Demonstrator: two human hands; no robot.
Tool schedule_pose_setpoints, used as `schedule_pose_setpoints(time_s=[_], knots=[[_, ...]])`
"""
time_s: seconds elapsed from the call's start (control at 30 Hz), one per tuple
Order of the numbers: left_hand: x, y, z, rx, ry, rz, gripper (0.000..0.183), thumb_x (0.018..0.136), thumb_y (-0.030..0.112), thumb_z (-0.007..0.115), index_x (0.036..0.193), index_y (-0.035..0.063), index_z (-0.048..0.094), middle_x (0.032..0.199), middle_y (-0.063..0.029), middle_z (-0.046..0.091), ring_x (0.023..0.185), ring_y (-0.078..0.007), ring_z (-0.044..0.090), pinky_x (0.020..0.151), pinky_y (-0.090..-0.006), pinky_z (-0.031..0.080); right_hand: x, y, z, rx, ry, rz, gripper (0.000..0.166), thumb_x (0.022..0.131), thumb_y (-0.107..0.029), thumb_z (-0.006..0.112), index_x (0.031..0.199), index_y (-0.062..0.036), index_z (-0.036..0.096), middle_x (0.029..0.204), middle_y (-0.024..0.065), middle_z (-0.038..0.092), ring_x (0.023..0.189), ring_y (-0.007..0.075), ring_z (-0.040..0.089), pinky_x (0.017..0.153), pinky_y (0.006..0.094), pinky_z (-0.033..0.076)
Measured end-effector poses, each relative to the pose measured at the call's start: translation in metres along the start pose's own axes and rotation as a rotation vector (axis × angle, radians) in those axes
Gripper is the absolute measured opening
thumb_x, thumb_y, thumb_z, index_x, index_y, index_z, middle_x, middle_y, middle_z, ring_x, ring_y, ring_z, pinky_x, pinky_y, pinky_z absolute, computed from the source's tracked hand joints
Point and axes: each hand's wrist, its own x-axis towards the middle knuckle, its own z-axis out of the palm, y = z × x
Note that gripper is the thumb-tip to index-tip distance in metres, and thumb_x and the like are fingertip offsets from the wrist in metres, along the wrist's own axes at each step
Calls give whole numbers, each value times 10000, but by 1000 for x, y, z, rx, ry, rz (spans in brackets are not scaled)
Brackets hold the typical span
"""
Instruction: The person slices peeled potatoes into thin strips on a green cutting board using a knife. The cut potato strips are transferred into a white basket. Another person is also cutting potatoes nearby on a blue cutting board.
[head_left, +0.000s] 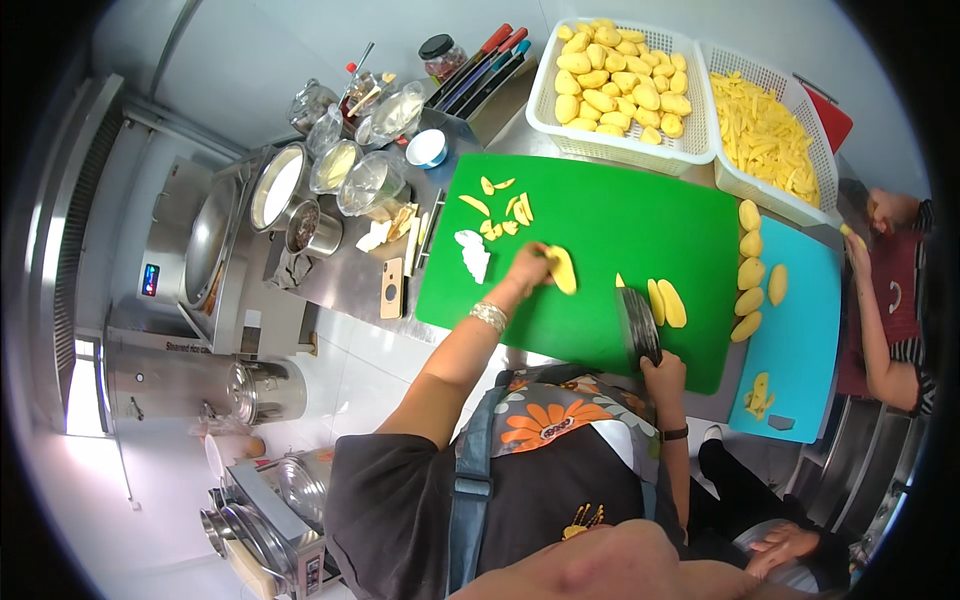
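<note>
My left hand (531, 265) grips a peeled, cut piece of potato (564, 271) above the middle of a green cutting board (585, 202). My right hand (664, 379) holds a kitchen knife (636, 324) by its handle, its broad dark blade pointing away from me over the board. Right of the blade lie two long potato slices (667, 303), and a small potato sliver (619, 280) sits by its tip. Several potato offcuts (511, 210) are scattered at the board's far left. Nearer to my left wrist lies a crumpled white tissue (472, 256).
Whole peeled potatoes (750, 274) line the green board's right edge, beside a blue cutting board (802, 315). Behind stand a white basket of potatoes (547, 112) and a white basket of potato strips (731, 176). A phone (391, 288) lies at left. A co-worker (885, 300) stands at right.
</note>
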Motion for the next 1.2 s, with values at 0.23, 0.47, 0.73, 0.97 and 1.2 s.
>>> schedule_pose_setpoints(time_s=[0.23,0.47,0.73,0.97,1.2], knots=[[9,29,12,993,532,803,213,704,141,629,884,27,626,849,-188,623,801,-322,606,706,-428,493,-5,18,6,18,-2,45,241,733,-200,649,791,32,619,747,230,613,740,399,609,640,448,479],[15,33,12,1298,550,646,507,786,351,639,1213,110,512,1271,-130,474,1183,-309,413,1017,-472,266,-9,4,7,-17,39,104,236,748,-234,628,797,-3,632,738,223,612,724,395,603,658,469,487],[-34,-12,19,1051,-245,581,543,626,115,773,1117,98,542,927,-123,620,805,-273,600,730,-376,497,-16,-12,-6,-28,-63,185,230,780,-232,596,826,-14,652,798,213,639,775,380,625,696,461,509],[-55,-52,48,651,-181,402,396,749,88,700,1052,22,454,653,-116,620,505,-192,621,471,-313,501,-7,-23,-11,-53,-60,111,214,781,-220,596,797,-9,628,777,224,629,760,393,617,687,467,505],[-97,-43,59,923,-178,870,323,707,48,681,1013,30,582,997,-130,616,903,-293,582,790,-385,487,-21,-45,-9,-186,23,19,158,811,-199,579,762,-51,599,688,180,623,641,367,622,574,458,502]])
